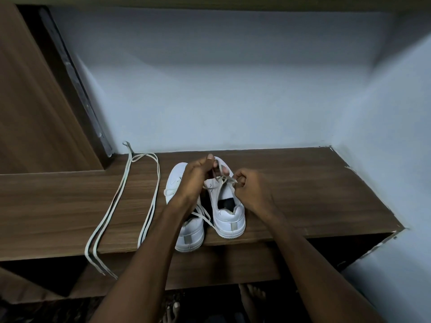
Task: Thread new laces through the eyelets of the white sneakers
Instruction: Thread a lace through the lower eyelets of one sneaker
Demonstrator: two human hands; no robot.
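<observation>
White leather sneakers stand side by side near the front edge of a dark wood desk [291, 183], heels toward the person and toes toward the pale wall. The left sneaker [186, 234] is partly hidden under the left forearm; a lace end trails loose from it across the gap between the shoes. The right sneaker [229, 217] is the one being worked on.

The left hand [198, 176] is raised over the toe end of the right sneaker, its fingers curled round a strand of the lace [224, 179] and pinching it up. The right hand [249, 185] sits just beside the shoe's eyelet rows, fingers [238, 180] curled and pinching the lace where it crosses the tongue. Whether this lace is an old one coming out or a new one going in cannot be told from here.

Two long pale laces [149, 199] lie stretched out on the desk to the left of the shoes, well apart from both hands, their ends hanging over the front edge.

My guess is that the step in hand is working the lace at the lower eyelets of the right sneaker. The next move likely calls for keeping the strand taut with one hand while the other guides its tip cleanly through an eyelet, without twisting the flat lace or tipping the shoe.
</observation>
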